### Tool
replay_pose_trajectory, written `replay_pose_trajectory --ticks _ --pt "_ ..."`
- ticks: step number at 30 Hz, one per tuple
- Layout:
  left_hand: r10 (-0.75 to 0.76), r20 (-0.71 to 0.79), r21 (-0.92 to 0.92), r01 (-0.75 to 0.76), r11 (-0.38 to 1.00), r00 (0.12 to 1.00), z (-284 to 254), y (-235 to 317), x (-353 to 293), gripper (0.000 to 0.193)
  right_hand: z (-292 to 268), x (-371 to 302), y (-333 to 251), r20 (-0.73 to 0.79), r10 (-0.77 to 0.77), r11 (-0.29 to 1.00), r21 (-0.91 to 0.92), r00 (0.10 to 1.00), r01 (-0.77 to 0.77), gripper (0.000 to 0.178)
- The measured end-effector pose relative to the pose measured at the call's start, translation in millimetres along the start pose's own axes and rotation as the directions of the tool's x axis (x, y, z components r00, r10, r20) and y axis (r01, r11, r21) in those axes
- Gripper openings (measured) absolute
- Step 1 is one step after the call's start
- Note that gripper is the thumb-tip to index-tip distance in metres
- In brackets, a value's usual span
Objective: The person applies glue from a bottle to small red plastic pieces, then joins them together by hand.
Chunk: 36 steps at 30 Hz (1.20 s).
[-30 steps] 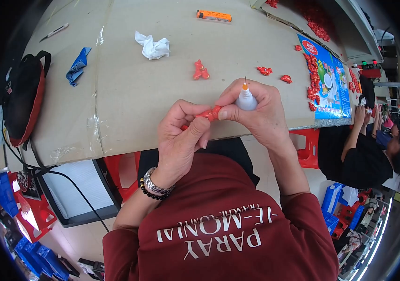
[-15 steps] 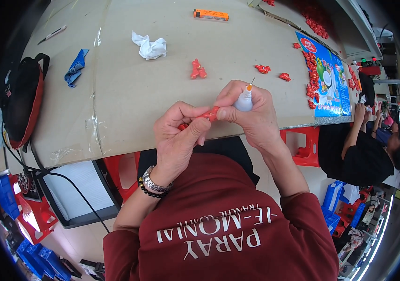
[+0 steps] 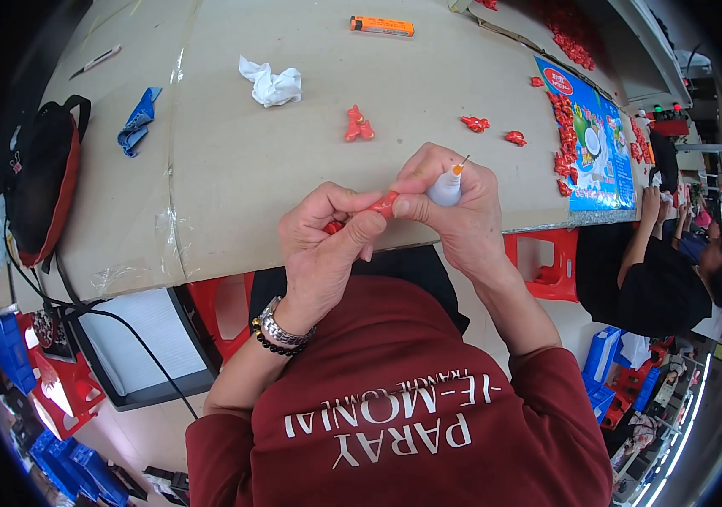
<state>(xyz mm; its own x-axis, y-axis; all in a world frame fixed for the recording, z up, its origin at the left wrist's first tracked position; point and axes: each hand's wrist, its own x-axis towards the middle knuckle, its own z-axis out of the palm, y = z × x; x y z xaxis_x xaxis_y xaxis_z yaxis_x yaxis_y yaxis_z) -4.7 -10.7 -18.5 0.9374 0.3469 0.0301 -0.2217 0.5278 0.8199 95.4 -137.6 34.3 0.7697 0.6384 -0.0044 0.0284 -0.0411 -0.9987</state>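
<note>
Between both hands, at the table's near edge, is a small red figurine (image 3: 385,204). My left hand (image 3: 327,232) is closed around one side of it, thumb and fingers pinching. My right hand (image 3: 454,207) pinches the other side with thumb and forefinger. Tucked in that same right hand is a white squeeze bottle (image 3: 445,188) with an orange collar and a thin needle tip pointing up. Beyond the hands lies another red figurine (image 3: 358,124). Two more small red pieces, one of them a spotted piece (image 3: 475,124), rest to the right.
Crumpled white tissue (image 3: 272,83), an orange box (image 3: 381,26), a blue cloth (image 3: 138,123) and a pen-like cutter (image 3: 95,62) lie on the table. A black bag (image 3: 44,182) sits at left. Right, red figurines line a blue printed sheet (image 3: 602,160); a co-worker (image 3: 648,270) sits beyond.
The squeeze bottle in my right hand has tilted slightly to the right, its tip shifting right and a little down. Both hands keep hold of the figurine.
</note>
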Motion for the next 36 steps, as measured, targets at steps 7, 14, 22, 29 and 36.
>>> replay_pose_trajectory --ticks 7,14,22,29,36 --pt "0.01 -0.016 -0.005 -0.011 1.0 1.0 1 -2 1 0.016 0 0 -2 -0.002 -0.002 0.994 -0.108 1.0 0.001 0.016" --pt "-0.161 -0.022 -0.139 0.156 0.978 0.987 7 5 3 0.016 -3 7 -9 -0.009 -0.079 0.96 -0.27 0.997 0.074 0.015" --pt "-0.419 0.027 -0.45 0.385 0.806 0.908 5 14 3 0.029 -6 15 -14 0.068 -0.305 0.884 -0.35 0.95 0.309 0.021" --pt "-0.431 -0.036 -0.349 0.393 0.851 0.902 11 20 5 0.029 -4 13 -5 0.077 -0.327 0.857 -0.396 0.942 0.33 0.018" --pt "-0.247 -0.086 -0.088 0.239 0.967 0.965 12 23 2 0.015 -2 10 -2 0.008 -0.296 0.872 -0.405 0.955 0.273 0.016"
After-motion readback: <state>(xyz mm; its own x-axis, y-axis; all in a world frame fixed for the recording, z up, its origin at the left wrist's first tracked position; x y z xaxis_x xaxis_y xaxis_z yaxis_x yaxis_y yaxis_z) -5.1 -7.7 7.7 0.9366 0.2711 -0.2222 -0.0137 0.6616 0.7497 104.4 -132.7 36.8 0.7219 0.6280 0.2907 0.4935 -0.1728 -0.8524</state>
